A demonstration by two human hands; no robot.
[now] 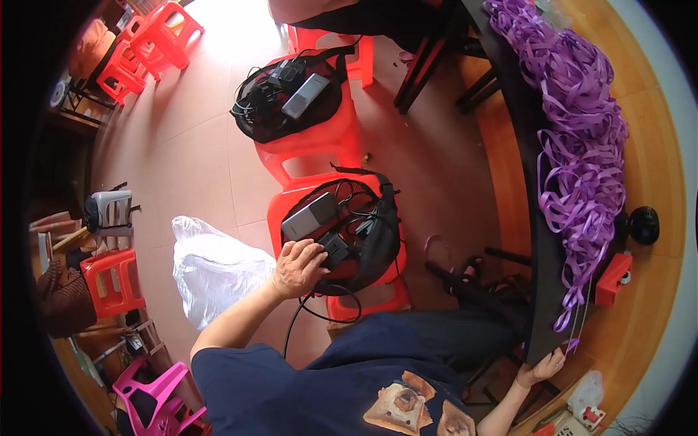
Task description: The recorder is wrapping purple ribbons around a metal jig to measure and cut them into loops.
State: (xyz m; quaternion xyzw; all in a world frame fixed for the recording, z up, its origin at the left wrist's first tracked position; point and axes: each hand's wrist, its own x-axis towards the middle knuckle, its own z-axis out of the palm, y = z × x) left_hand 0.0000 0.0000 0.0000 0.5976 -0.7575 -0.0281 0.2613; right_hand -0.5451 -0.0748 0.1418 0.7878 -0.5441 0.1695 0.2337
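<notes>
My left hand (pixel 298 267) reaches to a black mesh bag (pixel 379 251) on a red stool. Its fingers are bent over a small black box-shaped device (pixel 335 249) at the bag's near side. Beside it in the bag lie a grey rectangular power bank (pixel 310 216) and black cables. My right hand (pixel 542 369) is at the near corner of the black table (pixel 542 320), fingers curled together. Close to these fingertips a short purple ribbon end and thin pale strings hang down; whether they are held is hidden. A large tangled heap of purple ribbon (pixel 582 145) covers the tabletop.
A second mesh bag (pixel 254 120) with a power bank and cables rests on another red stool (pixel 313 156). White cloth (pixel 218 269) lies on the floor at left. A red box-like object (pixel 613 280) and a black round object (pixel 643 225) stand right of the ribbon.
</notes>
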